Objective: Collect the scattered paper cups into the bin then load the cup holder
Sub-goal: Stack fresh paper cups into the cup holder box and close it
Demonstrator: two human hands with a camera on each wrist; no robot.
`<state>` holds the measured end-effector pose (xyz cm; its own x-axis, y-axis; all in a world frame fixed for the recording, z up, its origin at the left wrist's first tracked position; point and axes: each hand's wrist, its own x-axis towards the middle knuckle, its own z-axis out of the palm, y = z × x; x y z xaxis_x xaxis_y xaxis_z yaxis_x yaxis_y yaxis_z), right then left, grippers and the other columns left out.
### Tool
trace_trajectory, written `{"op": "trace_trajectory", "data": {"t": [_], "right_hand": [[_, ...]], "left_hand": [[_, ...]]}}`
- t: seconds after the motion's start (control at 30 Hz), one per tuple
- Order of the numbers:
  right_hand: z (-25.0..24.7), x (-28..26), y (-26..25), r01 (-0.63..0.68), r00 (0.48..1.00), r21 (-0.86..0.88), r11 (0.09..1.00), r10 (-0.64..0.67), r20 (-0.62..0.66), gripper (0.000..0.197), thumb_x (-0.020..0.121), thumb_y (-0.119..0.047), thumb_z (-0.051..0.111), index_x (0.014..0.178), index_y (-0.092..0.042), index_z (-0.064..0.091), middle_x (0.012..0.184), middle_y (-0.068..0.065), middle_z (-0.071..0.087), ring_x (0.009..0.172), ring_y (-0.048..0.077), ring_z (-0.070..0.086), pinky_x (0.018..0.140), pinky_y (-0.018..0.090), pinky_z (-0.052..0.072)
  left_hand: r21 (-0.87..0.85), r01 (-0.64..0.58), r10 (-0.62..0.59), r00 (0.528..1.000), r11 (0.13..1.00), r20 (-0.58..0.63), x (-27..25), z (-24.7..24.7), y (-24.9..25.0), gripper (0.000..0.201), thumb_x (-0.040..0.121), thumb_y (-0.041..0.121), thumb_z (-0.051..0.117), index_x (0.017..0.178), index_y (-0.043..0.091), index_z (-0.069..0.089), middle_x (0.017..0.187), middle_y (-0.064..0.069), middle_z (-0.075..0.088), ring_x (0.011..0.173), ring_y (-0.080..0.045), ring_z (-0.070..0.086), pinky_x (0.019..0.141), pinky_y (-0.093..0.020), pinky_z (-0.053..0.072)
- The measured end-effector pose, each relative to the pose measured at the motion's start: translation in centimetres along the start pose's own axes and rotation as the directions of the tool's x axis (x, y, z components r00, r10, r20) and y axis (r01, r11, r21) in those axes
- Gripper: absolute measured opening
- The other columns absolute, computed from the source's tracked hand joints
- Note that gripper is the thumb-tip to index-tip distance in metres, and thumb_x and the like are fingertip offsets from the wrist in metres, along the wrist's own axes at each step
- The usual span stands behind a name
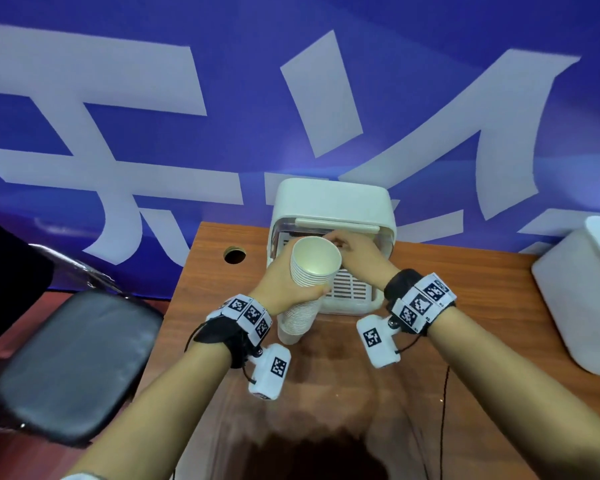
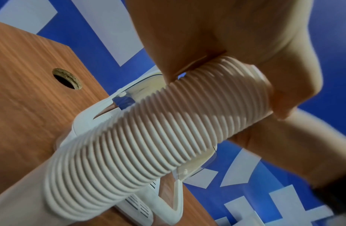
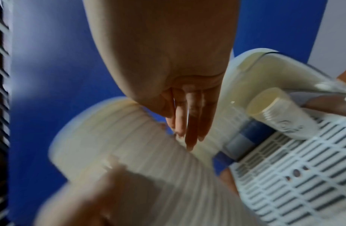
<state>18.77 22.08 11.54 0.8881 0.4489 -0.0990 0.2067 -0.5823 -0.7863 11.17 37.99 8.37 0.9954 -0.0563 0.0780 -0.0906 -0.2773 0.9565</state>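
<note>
A tall stack of nested white paper cups [image 1: 305, 277] leans with its foot on the wooden table [image 1: 447, 271] and its open mouth up. My left hand [image 1: 284, 285] grips the stack round its upper part; the ribbed rims [image 2: 149, 137] run under my palm [image 2: 207, 38]. The white cup holder [image 1: 333, 202], with a clear front cover and a slotted base [image 3: 284, 168], stands just behind. My right hand [image 1: 357, 258] reaches to the holder's front beside the stack's mouth, its fingers [image 3: 191, 122] nearly straight and holding nothing. A short cup stack [image 3: 275, 110] lies inside the holder.
A white bin [image 1: 582, 289] stands at the table's right end. A round cable hole [image 1: 234, 255] is left of the holder. A black padded chair [image 1: 77, 365] sits off the table's left edge. A thin cable [image 1: 442, 410] crosses the near right.
</note>
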Motion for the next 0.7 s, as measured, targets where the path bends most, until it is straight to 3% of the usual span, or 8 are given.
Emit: {"op": "trace_trajectory", "data": {"t": [0.07, 0.13, 0.23, 0.3, 0.4, 0.5, 0.63, 0.7], "right_hand": [[-1.1, -0.2, -2.6, -0.008, 1.000, 0.117, 0.993, 0.011, -0.021, 0.025, 0.098, -0.017, 0.044, 0.110, -0.012, 0.065, 0.107, 0.003, 0.067, 0.099, 0.019, 0.060, 0.091, 0.033, 0.047], [-1.5, -0.8, -4.4, 0.015, 0.999, 0.090, 0.996, -0.019, 0.050, 0.033, 0.101, -0.031, 0.038, 0.115, -0.013, 0.063, 0.114, 0.004, 0.065, 0.107, 0.019, 0.058, 0.097, 0.034, 0.041], [-0.9, -2.0, -5.2, 0.122, 0.987, -0.215, 0.969, -0.096, 0.127, 0.050, 0.097, -0.051, 0.041, 0.133, -0.018, 0.053, 0.133, 0.001, 0.055, 0.125, 0.016, 0.047, 0.108, 0.037, 0.034], [-0.1, -2.5, -4.8, 0.177, 0.982, -0.327, 0.928, -0.142, 0.128, 0.069, 0.087, -0.059, 0.054, 0.142, -0.019, 0.040, 0.140, 0.001, 0.047, 0.129, 0.016, 0.043, 0.110, 0.037, 0.034], [0.6, -3.0, -4.1, 0.218, 0.973, -0.308, 0.926, -0.184, 0.138, 0.086, 0.078, -0.052, 0.071, 0.147, -0.021, 0.031, 0.144, 0.000, 0.043, 0.131, 0.015, 0.041, 0.109, 0.029, 0.033], [0.6, -3.3, -3.8, 0.186, 0.983, -0.288, 0.939, -0.182, 0.040, 0.083, 0.076, -0.046, 0.076, 0.145, -0.023, 0.037, 0.137, -0.001, 0.047, 0.126, 0.014, 0.045, 0.102, 0.022, 0.032], [0.0, -3.8, -4.2, 0.209, 0.977, -0.299, 0.931, -0.212, 0.020, 0.080, 0.074, -0.042, 0.078, 0.142, -0.022, 0.043, 0.136, 0.000, 0.051, 0.126, 0.016, 0.047, 0.107, 0.030, 0.035], [-0.9, -3.9, -5.0, 0.228, 0.972, -0.288, 0.930, -0.235, 0.011, 0.076, 0.076, -0.039, 0.078, 0.141, -0.019, 0.044, 0.138, 0.000, 0.052, 0.127, 0.015, 0.046, 0.107, 0.026, 0.033]], "left_hand": [[0.021, -0.007, 0.006, 1.000, 1.000, 0.008, 0.3, 0.0, 0.1, 0.089, 0.049, 0.051, 0.075, 0.128, 0.024, 0.042, 0.124, 0.006, 0.056, 0.117, -0.010, 0.053, 0.101, -0.023, 0.040], [0.007, 0.010, -0.010, 1.000, 1.000, -0.005, 0.4, 0.1, -0.2, 0.092, 0.051, 0.049, 0.077, 0.131, 0.018, 0.043, 0.126, 0.004, 0.057, 0.118, -0.011, 0.054, 0.103, -0.027, 0.041], [-0.036, 0.054, -0.053, 0.999, 0.998, 0.012, 0.5, 0.2, -1.0, 0.086, 0.056, 0.041, 0.081, 0.131, 0.019, 0.045, 0.124, 0.003, 0.061, 0.117, -0.011, 0.057, 0.103, -0.035, 0.045], [-0.050, 0.054, -0.053, 0.998, 0.997, 0.035, 0.2, 0.3, -1.3, 0.081, 0.060, 0.031, 0.081, 0.132, 0.021, 0.045, 0.121, 0.005, 0.063, 0.114, -0.005, 0.058, 0.100, -0.028, 0.048], [-0.101, 0.052, -0.047, 0.997, 0.994, 0.054, -0.1, 0.6, -1.0, 0.077, 0.060, 0.018, 0.078, 0.127, 0.034, 0.043, 0.118, 0.013, 0.061, 0.110, 0.006, 0.057, 0.091, -0.011, 0.045], [-0.087, 0.050, -0.046, 0.998, 0.995, 0.043, 0.1, 0.7, -0.8, 0.077, 0.056, 0.031, 0.078, 0.126, 0.036, 0.044, 0.119, 0.012, 0.062, 0.114, -0.001, 0.057, 0.097, -0.021, 0.045], [-0.048, 0.063, -0.060, 0.997, 0.997, 0.052, 0.1, 0.7, -0.9, 0.083, 0.051, 0.039, 0.079, 0.125, 0.032, 0.044, 0.117, 0.012, 0.061, 0.112, -0.005, 0.057, 0.100, -0.027, 0.045], [-0.039, 0.075, -0.073, 0.996, 0.996, 0.048, 0.1, 0.5, -1.2, 0.082, 0.051, 0.042, 0.079, 0.124, 0.029, 0.045, 0.117, 0.011, 0.062, 0.111, -0.005, 0.058, 0.100, -0.031, 0.046]]}}
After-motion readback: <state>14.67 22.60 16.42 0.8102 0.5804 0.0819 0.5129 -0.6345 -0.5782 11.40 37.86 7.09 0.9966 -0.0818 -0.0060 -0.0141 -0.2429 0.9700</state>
